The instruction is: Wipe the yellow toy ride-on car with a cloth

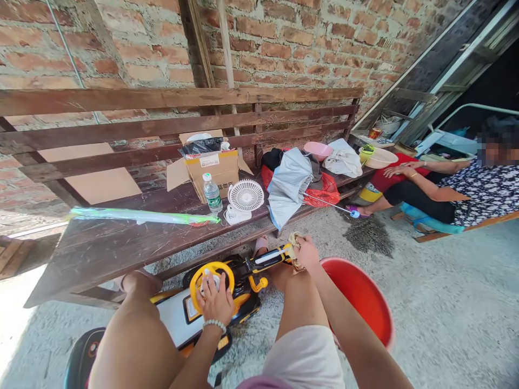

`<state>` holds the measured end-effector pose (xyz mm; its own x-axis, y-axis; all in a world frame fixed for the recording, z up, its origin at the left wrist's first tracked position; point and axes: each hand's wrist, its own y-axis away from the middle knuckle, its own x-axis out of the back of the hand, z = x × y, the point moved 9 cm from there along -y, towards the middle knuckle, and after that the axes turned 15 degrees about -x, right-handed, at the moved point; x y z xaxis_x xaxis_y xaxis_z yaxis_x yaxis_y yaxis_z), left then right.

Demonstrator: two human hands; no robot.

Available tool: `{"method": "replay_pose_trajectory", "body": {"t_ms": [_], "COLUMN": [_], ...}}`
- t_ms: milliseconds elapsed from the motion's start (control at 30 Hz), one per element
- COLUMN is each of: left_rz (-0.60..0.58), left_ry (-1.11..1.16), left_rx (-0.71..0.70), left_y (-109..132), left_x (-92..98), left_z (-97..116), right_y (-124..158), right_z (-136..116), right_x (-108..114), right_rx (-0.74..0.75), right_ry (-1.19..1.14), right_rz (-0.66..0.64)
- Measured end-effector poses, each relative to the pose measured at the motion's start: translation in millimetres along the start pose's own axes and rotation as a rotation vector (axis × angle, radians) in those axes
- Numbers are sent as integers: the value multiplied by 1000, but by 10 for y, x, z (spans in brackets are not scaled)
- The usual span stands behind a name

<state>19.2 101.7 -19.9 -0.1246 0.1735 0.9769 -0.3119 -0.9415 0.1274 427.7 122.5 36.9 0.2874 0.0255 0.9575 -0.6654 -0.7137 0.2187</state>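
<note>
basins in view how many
3. A red plastic basin on the ground beside the right leg, a pink one on the wooden bench, and a cream one at the bench's far end. A pale bowl further back may be a fourth; others may be hidden.

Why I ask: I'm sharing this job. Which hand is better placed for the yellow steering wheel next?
Left, probably: the left hand rests on the yellow steering wheel, while the right hand grips a crumpled cloth farther along.
</note>
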Motion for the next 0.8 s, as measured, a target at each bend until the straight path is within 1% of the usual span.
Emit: {"method": "replay_pose_trajectory", "body": {"t_ms": [67, 100, 167, 267, 333, 400, 500, 600, 700, 800], "left_rz": [7, 11, 20, 36, 52, 73, 97, 103, 116, 122], "left_ry": [-9, -12, -7, 3, -11, -32, -27, 3, 6, 11], "left_rx": [1, 1, 0, 3, 3, 9, 5, -21, -23, -20], "left_y": [2, 4, 11, 23, 29, 35, 37, 29, 29, 30], "left_x": [6, 11, 20, 29, 39, 49, 39, 1, -20, -24], "left_z": [-2, -4, -4, 1, 12, 16, 5, -13, -37, -32], "right_y": [-161, -223, -301, -329, -342, -374, -438, -456, -424, -420], "right_z": [93, 107, 97, 101, 136, 171, 223, 327, 497, 701], "right_x": [66, 39, -122, -424, -552, -625, -686, -723, -709, -638], "right_rx": [-83, -108, -143, -205, -246, -270, -302, -357, -399, -429], "right_ry": [-155, -217, -282, -285, -300, -323, -347, -345, -317, -301], "right_rz": [27, 11, -75, -189, -210, -218, -233, -243, -223, -192]}}
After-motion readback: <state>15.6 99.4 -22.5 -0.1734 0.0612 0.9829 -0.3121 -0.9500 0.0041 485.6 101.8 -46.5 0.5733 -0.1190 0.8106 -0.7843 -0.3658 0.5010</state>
